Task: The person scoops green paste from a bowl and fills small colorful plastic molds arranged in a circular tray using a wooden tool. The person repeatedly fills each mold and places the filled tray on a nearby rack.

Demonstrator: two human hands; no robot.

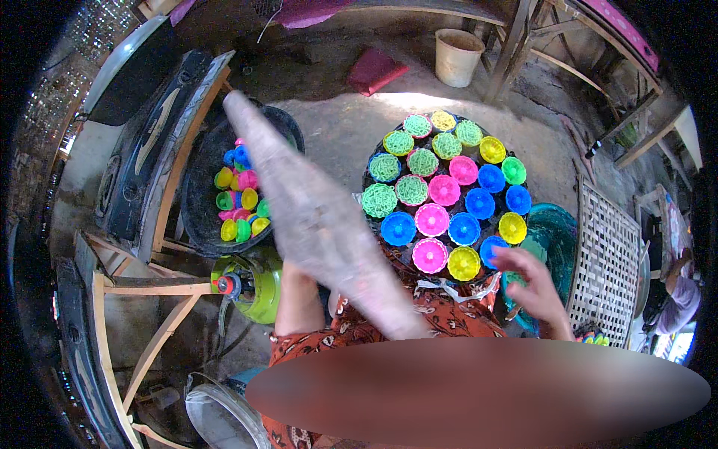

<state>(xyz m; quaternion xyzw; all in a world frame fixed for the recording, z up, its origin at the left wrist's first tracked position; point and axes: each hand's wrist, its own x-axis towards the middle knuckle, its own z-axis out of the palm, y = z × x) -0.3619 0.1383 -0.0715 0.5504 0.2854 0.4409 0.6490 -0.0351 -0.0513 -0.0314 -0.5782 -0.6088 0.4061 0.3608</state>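
The right hand (532, 283), fingers spread, is at the near-right edge of the clustered coloured cups (464, 227), the far-left ones bearing green strands (380, 200), most others seemingly left to fill; the left hand is hidden, its grip untellable.

And here we are in a rough-and-ready food workshop or home kitchen, can't tell which, with a green gas cylinder (262, 292) standing right beside a plain timber frame (153, 288)! Look at the catering gear: bright fluted cups (430, 256) massed in rows, some topped with green strands (379, 200), more piled in a big black basin (193, 202). Bare, stained floor (329, 123) underfoot, a grubby bucket (458, 61) at the back, a woven lattice panel (607, 254) over on the right.
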